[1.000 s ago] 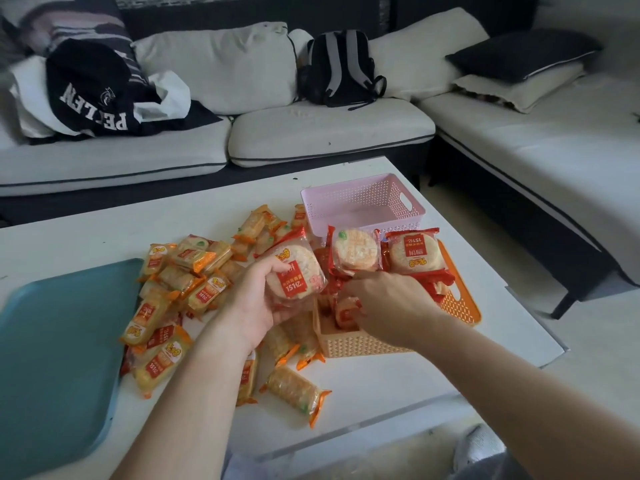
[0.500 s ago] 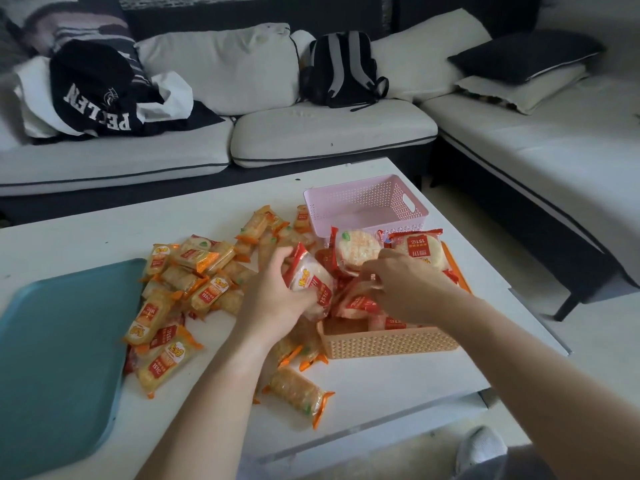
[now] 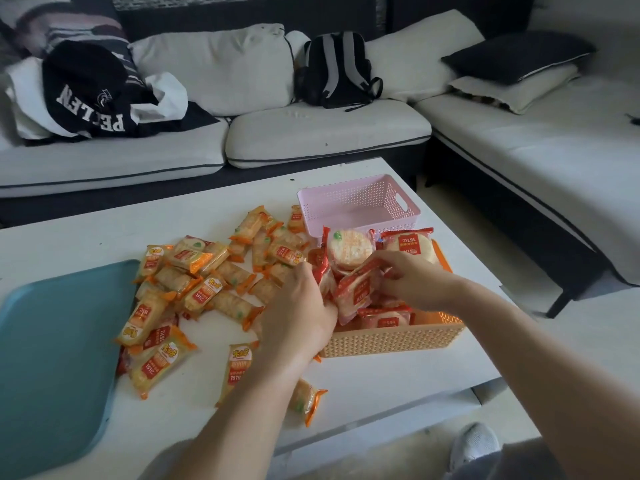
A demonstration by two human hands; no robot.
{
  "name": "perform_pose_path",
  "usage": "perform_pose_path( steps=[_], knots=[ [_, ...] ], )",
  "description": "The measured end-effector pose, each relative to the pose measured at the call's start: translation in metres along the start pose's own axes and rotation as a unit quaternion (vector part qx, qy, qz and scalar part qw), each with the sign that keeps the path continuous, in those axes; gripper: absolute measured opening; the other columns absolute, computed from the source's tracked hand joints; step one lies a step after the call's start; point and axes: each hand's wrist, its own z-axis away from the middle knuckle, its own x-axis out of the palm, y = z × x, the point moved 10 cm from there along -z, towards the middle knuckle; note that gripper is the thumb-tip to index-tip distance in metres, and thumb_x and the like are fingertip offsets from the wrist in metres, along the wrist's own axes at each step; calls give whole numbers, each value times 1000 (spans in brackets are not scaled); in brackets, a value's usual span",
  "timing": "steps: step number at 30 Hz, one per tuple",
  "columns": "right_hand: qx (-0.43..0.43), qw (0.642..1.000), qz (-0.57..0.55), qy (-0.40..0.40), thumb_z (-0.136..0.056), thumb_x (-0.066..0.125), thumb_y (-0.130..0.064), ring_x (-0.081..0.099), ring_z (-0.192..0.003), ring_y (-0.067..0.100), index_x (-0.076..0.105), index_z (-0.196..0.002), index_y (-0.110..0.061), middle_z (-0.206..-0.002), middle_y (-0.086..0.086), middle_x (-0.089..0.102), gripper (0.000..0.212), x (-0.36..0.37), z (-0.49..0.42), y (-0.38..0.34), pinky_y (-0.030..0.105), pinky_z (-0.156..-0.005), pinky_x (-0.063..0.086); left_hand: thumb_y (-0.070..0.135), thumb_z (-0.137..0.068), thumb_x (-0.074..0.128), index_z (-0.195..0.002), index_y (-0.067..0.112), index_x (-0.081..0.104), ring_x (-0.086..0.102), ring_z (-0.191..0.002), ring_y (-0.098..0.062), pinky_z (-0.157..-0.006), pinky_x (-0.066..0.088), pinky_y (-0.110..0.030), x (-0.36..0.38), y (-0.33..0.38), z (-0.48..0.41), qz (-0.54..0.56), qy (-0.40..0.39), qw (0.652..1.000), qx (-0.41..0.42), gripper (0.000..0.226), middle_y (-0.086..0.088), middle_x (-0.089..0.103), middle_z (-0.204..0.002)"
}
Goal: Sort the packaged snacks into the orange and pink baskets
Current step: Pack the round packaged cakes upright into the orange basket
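Note:
The orange basket (image 3: 391, 341) stands at the table's right front and holds several red-wrapped round rice crackers (image 3: 349, 249). Behind it the pink basket (image 3: 360, 206) shows no snacks inside. A heap of orange-wrapped long snack packs (image 3: 204, 271) lies on the table to the left. My left hand (image 3: 298, 306) is at the orange basket's left rim, gripping a red round cracker pack (image 3: 323, 271) on edge. My right hand (image 3: 412, 278) reaches over the basket and pinches another red pack (image 3: 356, 292) leaning inside it.
A teal tray (image 3: 52, 358) lies at the table's left front. A white sofa with a black backpack (image 3: 334, 69), dark clothing (image 3: 90, 95) and cushions wraps round the back and right. My shoe (image 3: 474, 445) shows on the floor below the table's front edge (image 3: 381, 417).
My left hand carried its red round pack to the right, down to the orange basket's left rim. My right hand rose from deep in the basket and took hold of a pack there.

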Motion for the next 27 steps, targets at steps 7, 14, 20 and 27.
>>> perform_pose_path(
  steps=[7,14,20,27],
  knots=[
    [7,999,26,19,-100,52,-6,69,-91,26,61,-116,-9,-104,6,69,18,11,-8,0,48,-77,61,39,-92,61,-136,17,44,59,-110,-23,-87,49,-37,28,-9,-1,87,-117,989,-24,52,-1,55,-129],
    [26,996,59,61,-90,58,-10,66,-87,19,65,-116,-13,-103,2,69,27,21,-10,-6,38,-73,61,31,-101,57,-111,27,71,65,-68,-5,-56,48,-22,12,-16,-9,144,-78,986,12,18,14,72,-94],
    [77,992,-33,93,-95,51,-25,70,-72,19,71,-103,-3,-87,13,74,31,18,-12,-3,34,-67,59,21,-102,56,-102,30,72,63,-82,1,-68,52,-22,13,-14,-12,137,-65,988,31,18,20,68,-89],
    [96,993,35,64,-85,77,-32,72,-64,19,72,-92,-9,-74,5,74,25,27,-8,1,29,-55,60,28,-89,75,-98,29,73,66,-91,-9,-68,53,-28,6,-6,-13,55,-37,996,61,9,15,72,-95]
  ],
)
